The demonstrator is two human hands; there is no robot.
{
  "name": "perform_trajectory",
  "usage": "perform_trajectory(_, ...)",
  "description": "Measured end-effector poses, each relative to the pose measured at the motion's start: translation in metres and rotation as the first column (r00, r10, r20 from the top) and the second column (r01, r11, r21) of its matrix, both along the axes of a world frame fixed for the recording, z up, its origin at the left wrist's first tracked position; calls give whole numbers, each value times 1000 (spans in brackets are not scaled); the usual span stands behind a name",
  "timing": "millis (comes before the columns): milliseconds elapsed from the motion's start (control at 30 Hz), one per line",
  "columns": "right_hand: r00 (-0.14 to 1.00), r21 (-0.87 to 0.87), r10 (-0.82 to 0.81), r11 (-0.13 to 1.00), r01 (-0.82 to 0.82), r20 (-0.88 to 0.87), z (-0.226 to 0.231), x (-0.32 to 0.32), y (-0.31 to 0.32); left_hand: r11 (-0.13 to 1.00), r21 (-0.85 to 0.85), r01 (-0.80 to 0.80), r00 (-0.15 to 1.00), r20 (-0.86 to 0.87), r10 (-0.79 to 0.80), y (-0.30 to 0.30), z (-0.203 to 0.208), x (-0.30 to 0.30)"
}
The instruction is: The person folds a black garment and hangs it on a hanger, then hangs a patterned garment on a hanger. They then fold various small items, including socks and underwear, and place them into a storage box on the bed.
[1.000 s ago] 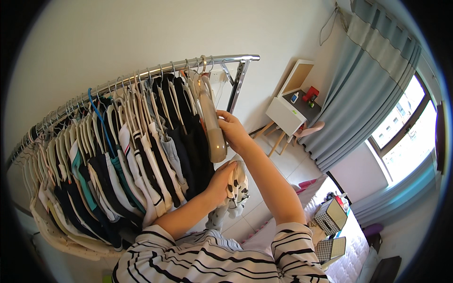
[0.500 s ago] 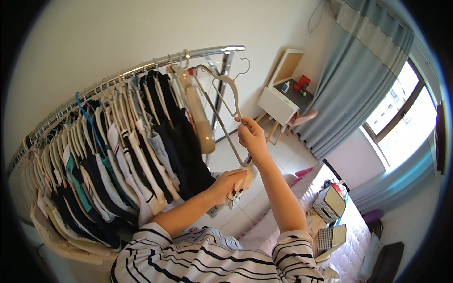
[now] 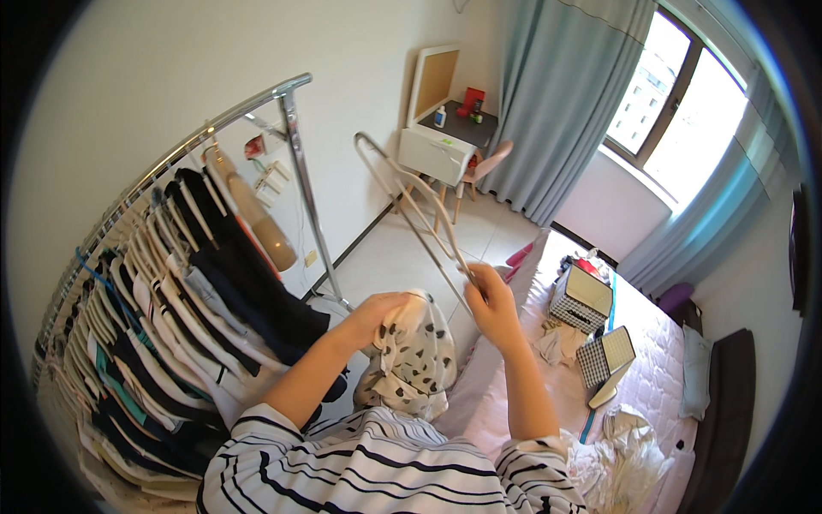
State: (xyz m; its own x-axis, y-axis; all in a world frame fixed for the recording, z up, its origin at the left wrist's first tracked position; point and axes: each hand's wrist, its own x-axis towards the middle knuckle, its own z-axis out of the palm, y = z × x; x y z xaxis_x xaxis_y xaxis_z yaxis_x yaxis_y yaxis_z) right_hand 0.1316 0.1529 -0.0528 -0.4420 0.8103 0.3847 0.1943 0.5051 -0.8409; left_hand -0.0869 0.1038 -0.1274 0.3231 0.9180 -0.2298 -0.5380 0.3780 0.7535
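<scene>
In my right hand (image 3: 492, 307), fingers closed round one end, is a light-coloured clothes hanger (image 3: 409, 193), tilted up and away to the left with no garment on it. My left hand (image 3: 375, 315) grips the upper edge of a cream garment with dark spots (image 3: 419, 355), which hangs in loose folds in front of my chest. The garment lies just below the hanger's lower end; whether they touch I cannot tell. Left of my hands, a metal clothes rack (image 3: 282, 89) carries a dense row of clothes on hangers (image 3: 171, 317).
Behind stand a white desk (image 3: 434, 156) with a dark top and a pink chair (image 3: 490, 163). On the right, a bed (image 3: 659, 403) holds two checked fabric boxes (image 3: 584, 295) and crumpled white clothes (image 3: 621, 458). A blue-grey curtain (image 3: 556, 103) hangs beside the window (image 3: 668, 94).
My view has swung right, away from the rack. The spotted garment now hangs more spread out from my left hand. The hanger has shifted apart from the rack, still in my right hand.
</scene>
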Motion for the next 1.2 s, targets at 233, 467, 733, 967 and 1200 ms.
perform_trajectory(233, 944, -451, -194, 891, 56, -266, -18, 99, -70, 985, 168, 34, 908, -418, 40, 21, 43, 6)
perform_trajectory(467, 997, -510, -73, 859, 51, -24, -23, 171, -113, 933, 348, 90, 727, -663, 177, 46, 70, 15)
perform_trajectory(733, 941, -429, 65, 899, 89, 331, -22, 148, -106, 861, 446, 244, 618, -756, 217, 53, 75, 20)
perform_trajectory(967, 950, -525, 158, 851, 7, 271, -32, 92, -73, 774, 515, 369, 624, -755, 205, 25, 86, 43)
perform_trajectory(1200, 975, -491, 217, 854, -169, 41, -54, 46, -52, 798, 561, 221, 880, -468, 85, -9, 105, 83)
